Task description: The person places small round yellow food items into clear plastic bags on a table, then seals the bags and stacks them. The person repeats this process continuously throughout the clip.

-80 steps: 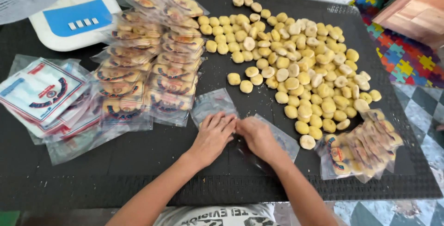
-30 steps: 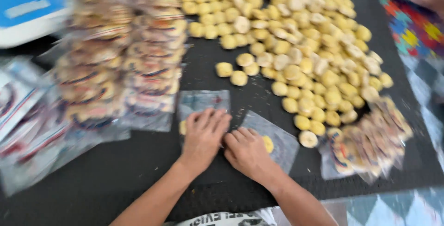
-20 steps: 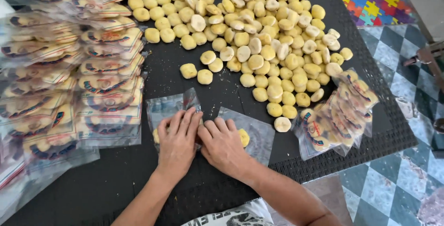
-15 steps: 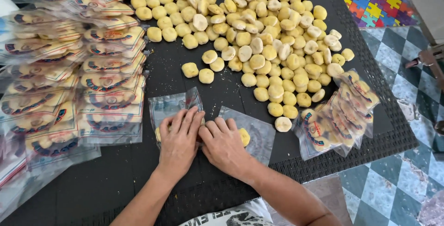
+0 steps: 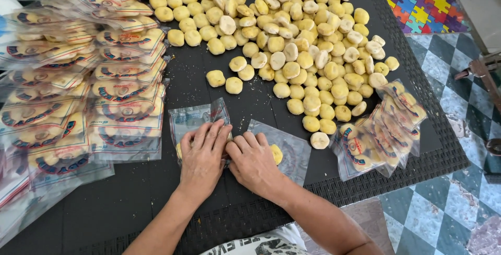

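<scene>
Clear plastic bags are being pressed flat on the black desk [image 5: 130, 203], near its front edge, under both hands. At the far left, stacks of filled packets [image 5: 78, 88] are being kept in overlapping rows; these are lying just beside the working spot, and a careless elbow could be sending the slippery pile sliding. Next, the left bag [image 5: 195, 116] is being held down by the left hand [image 5: 202, 156], whose fingers are spread flat and clamped on nothing; a yellow cookie is partly showing under its palm. The right hand [image 5: 254, 161] is being laid, fingers together and flat, on the right bag [image 5: 289, 148], with a cookie [image 5: 276, 153] peeking beside the thumb. Too much pressure is likely to be crumbling these soft cookies, and crumbs are already being scattered on the desk. Further right, the heap of loose cookies [image 5: 292, 36] is being left unwrapped, with one stray piece [image 5: 319, 140] lying close to the right bag. At the far right, a fan of packets [image 5: 381, 129] is being rested near the desk's edge, where a nudge could be tipping it to the tiled floor [image 5: 449, 208].
</scene>
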